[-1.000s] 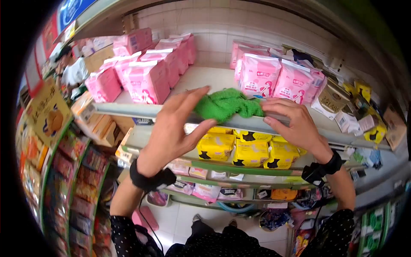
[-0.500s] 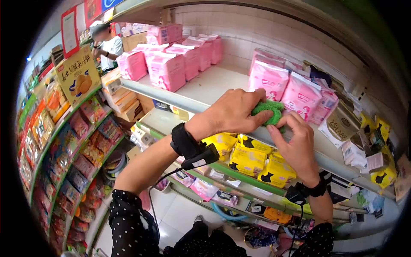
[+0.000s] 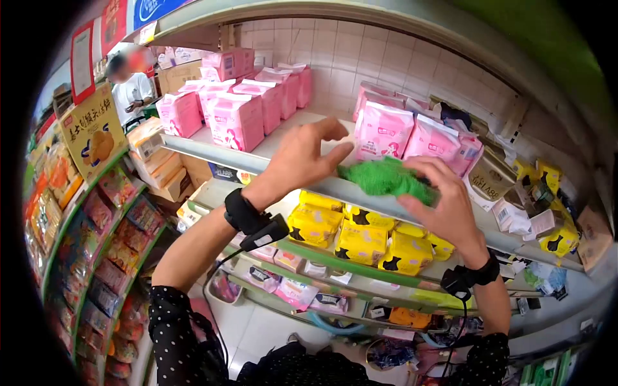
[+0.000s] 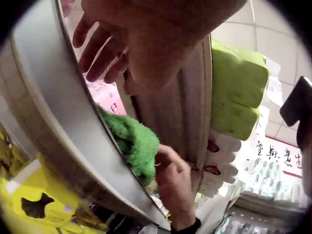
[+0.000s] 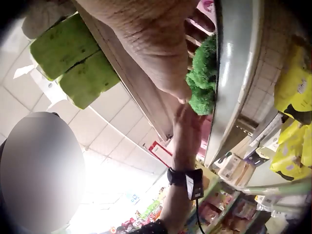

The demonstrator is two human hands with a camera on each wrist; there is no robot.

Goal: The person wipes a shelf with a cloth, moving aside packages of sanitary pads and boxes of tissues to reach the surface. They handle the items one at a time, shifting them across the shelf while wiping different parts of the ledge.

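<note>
A crumpled green cloth [image 3: 380,177], fuzzy in texture, lies along the front edge of the upper shelf [image 3: 273,138], before the pink packs [image 3: 384,132]. My right hand [image 3: 447,202] grips its right end, fingers over the top and thumb at the front. To the cloth's left, my left hand [image 3: 299,157] hovers at the shelf edge with fingers loosely bent and nothing in them. The left wrist view shows those fingers spread apart above the green cloth [image 4: 134,141]. In the right wrist view, the right palm partly covers the cloth [image 5: 202,78].
More pink packs [image 3: 238,119] stand on the shelf's left side. Yellow packs [image 3: 360,241] fill the shelf below. A dark gold box [image 3: 492,170] and loose packs crowd the right end. A snack rack [image 3: 96,257] stands at left, with another person [image 3: 132,93] behind it.
Half a second ago both hands met on the bunched cloth. Now it is spread wider and my left hand has drawn away leftward. The head view has shifted too.
</note>
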